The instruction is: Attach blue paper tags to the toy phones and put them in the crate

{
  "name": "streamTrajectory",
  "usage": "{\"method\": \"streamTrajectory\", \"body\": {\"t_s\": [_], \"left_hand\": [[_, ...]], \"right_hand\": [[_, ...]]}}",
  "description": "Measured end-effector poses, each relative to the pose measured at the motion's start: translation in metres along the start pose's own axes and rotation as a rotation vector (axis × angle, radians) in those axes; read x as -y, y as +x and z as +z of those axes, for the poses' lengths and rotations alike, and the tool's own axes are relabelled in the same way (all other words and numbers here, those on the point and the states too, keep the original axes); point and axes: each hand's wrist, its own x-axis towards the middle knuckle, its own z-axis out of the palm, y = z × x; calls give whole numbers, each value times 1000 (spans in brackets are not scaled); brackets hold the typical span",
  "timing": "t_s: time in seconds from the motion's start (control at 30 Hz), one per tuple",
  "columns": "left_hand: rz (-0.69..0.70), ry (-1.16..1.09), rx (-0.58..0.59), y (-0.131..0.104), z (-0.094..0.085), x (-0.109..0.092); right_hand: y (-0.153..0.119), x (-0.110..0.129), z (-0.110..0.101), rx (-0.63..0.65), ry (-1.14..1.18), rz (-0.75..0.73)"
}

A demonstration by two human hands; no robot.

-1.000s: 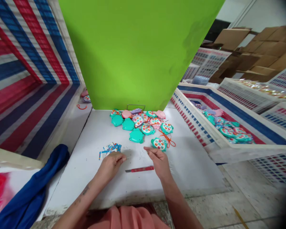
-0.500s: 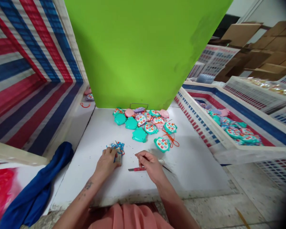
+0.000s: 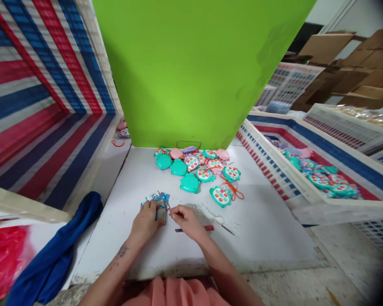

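Observation:
My left hand (image 3: 145, 219) lies closed over a small pile of printed paper cards (image 3: 161, 215), blue, white and orange, with fingers bent on top and the thumb at the near edge. Just right of the cards, my right hand (image 3: 188, 222) pinches thumb and forefinger together; whatever is between them is too small to make out. Under that hand lies a utility knife (image 3: 208, 228) with a red handle, its blade pointing left. A thin pointed tool (image 3: 227, 230) with a loop rests farther right. Beyond the hands are several turtle-shaped toys (image 3: 190, 183), teal, pink and purple, some showing coloured buttons.
A green board (image 3: 204, 72) stands upright behind the toys. An orange cord (image 3: 238, 193) lies beside the nearest toy. Striped lined crates flank the white table: one tipped at left (image 3: 28, 206), one at right (image 3: 338, 207) holding more toys. A blue cloth (image 3: 64, 242) hangs at left.
My right hand has moved left toward the cards, uncovering the end of the knife handle and the looped tool. My left hand stays on the cards. The whole view has shifted slightly.

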Motion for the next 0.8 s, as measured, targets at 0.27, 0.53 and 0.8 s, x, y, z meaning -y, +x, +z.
{"method": "streamTrajectory", "body": {"t_s": [0.27, 0.53, 0.8], "left_hand": [[-45, 104, -147, -24, 11, -5], [-43, 45, -160, -24, 19, 7], [-34, -27, -174, -18, 15, 7]], "right_hand": [[-1, -13, 17, 35, 94, 127], [-9, -4, 27, 38, 157, 88], [-13, -3, 23, -21, 41, 37]]}}
